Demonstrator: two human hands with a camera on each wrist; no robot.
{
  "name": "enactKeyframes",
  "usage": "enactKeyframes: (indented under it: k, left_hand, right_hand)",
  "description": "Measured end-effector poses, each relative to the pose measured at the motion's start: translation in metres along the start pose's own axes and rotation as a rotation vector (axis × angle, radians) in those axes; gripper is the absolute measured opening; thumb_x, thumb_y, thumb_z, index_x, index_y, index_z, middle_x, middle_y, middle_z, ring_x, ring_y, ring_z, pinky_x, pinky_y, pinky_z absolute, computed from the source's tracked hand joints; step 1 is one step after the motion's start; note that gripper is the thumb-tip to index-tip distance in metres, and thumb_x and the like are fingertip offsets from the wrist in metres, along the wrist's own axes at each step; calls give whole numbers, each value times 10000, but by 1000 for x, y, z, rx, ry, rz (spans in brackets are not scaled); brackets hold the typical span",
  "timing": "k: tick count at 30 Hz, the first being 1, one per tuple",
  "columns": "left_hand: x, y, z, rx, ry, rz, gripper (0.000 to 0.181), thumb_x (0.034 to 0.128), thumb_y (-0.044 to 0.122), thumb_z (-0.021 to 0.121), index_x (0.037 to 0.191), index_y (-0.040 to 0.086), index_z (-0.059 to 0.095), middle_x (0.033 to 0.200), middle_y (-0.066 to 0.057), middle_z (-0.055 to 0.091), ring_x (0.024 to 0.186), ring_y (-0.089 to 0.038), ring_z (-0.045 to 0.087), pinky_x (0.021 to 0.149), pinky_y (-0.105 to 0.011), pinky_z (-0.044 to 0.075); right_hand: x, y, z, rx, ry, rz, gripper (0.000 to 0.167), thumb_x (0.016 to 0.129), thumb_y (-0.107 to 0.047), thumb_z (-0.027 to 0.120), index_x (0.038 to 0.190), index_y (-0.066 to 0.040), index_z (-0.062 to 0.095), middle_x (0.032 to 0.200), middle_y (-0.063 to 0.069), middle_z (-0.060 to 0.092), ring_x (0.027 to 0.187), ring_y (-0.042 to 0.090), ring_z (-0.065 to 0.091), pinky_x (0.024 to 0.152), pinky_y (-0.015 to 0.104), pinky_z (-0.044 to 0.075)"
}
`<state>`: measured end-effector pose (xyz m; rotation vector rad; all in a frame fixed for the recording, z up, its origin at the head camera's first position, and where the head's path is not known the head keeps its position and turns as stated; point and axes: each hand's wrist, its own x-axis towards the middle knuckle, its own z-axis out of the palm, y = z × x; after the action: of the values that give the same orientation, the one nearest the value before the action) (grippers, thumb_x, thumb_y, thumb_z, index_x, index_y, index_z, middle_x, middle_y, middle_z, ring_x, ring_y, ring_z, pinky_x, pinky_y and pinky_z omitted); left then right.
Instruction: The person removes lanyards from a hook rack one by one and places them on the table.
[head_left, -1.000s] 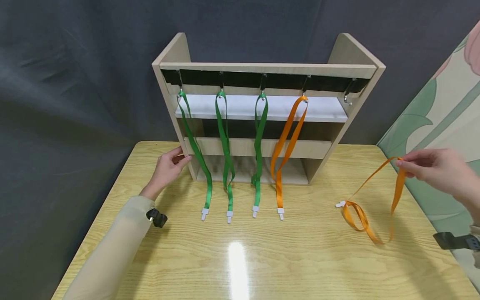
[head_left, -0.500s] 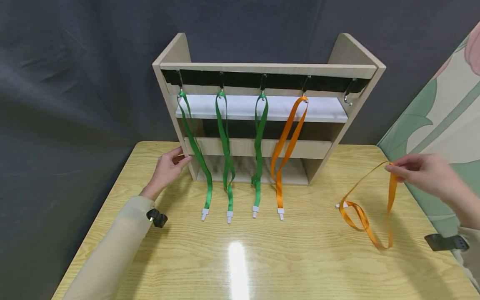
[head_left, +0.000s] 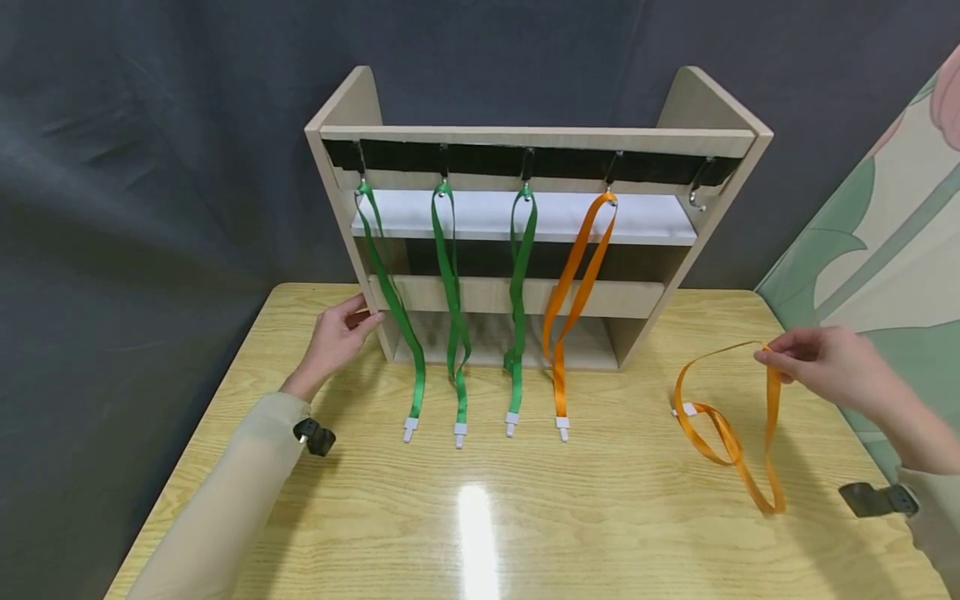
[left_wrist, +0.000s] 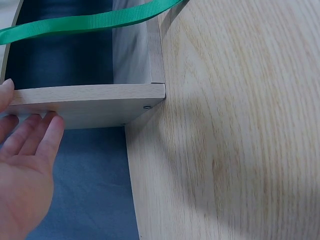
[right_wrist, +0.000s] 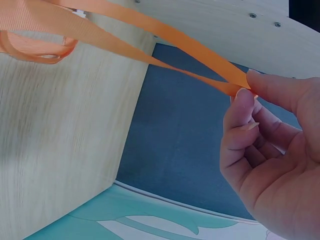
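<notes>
My right hand [head_left: 836, 367] pinches an orange lanyard [head_left: 772, 400] by its loop between thumb and forefinger; in the right wrist view both strands of the orange strap [right_wrist: 200, 47] run to the fingertips. Its lower part lies on the table, with the white clip [head_left: 687, 409] at the left. My left hand [head_left: 339, 333] grips the left side panel of a wooden shelf rack [head_left: 652, 298]; in the left wrist view the thumb is at the panel's edge and the fingers lie on its outer face [left_wrist: 95, 112]. Green lanyards [head_left: 392, 292] and one orange lanyard [head_left: 573, 283] hang from hooks on the rack.
The rightmost hook [head_left: 696, 198] on the rack's black strip bears no lanyard. Beneath everything is a wood-grain table [head_left: 600, 517]. A dark cloth [head_left: 172, 167] hangs behind, and a panel with flower patterns [head_left: 900, 225] stands along the right side.
My right hand has moved left and toward the table's front, drawing the orange loop along and lower. The left hand and the hanging lanyards stay in place.
</notes>
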<state>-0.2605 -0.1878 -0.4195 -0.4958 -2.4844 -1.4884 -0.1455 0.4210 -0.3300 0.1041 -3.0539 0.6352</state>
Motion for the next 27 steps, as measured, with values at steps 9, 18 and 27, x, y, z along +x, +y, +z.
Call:
enactKeyframes:
  k: [9,18,27]
  left_hand:
    - [0,0,-1,5,3,-5,406,948,136,619,1335,36,553,1283,-152,569,1089,-290,594,855,-360,515]
    - [1,1,-1,-19,0,-10,404,949,141,618,1330,22,553,1276,-170,569,1092,-318,589,865,-378,508]
    - [-1,7,-1,5,3,-16,398,951,136,614,1328,22,556,1278,-169,568,1086,-301,594,857,-369,514]
  right_hand:
    - [2,10,10,14,-52,5,303,925,-345,643,904,-47,685,689,-22,651,577,116,549,485,283,385]
    - [2,16,27,0,-72,-24,259,923,-318,650,845,-72,681,655,-35,638,543,123,533,457,279,370]
    - [0,24,44,-3,-140,-26,247,921,-302,655,818,-77,665,628,-43,608,526,120,522,463,269,390]
